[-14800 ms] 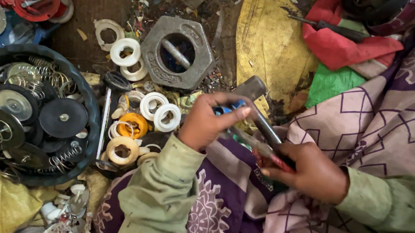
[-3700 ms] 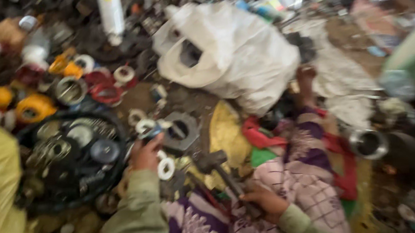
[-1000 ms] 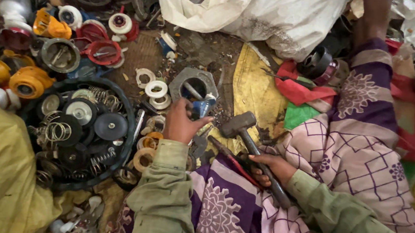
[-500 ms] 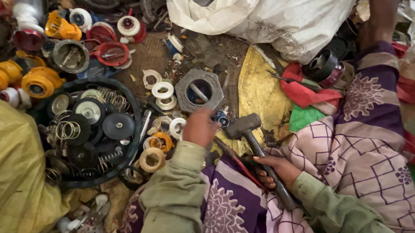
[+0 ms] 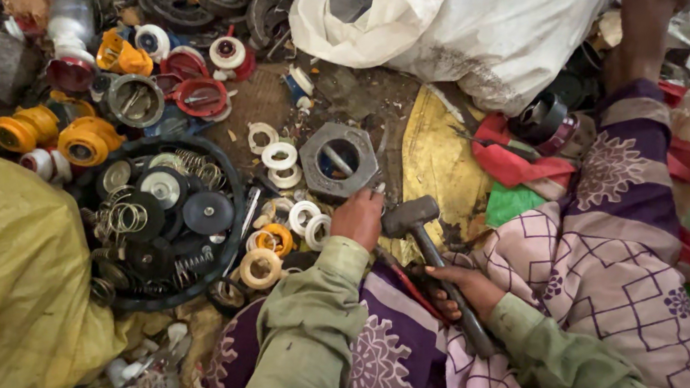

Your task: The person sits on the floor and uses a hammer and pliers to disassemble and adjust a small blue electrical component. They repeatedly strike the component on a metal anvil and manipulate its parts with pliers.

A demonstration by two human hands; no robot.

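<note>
Hammer (image 5: 414,215) sits gripped by its handle in the right hand (image 5: 463,287), head just beside the left hand (image 5: 358,217), which curls down over something small I can't make out, below the grey nut (image 5: 339,160), apparently steadying it for a strike.

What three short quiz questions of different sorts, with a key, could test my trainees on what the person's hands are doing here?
1. True or false: the right hand has its grip closed around the handle of a hammer.
2. Multiple choice: the left hand rests just below which thing? A) a grey hexagonal metal part B) a glass jar C) a wooden box
3. Fill in: the round black basket to the left holds discs and metal ____.

Key: 1 true; 2 A; 3 springs.
</note>
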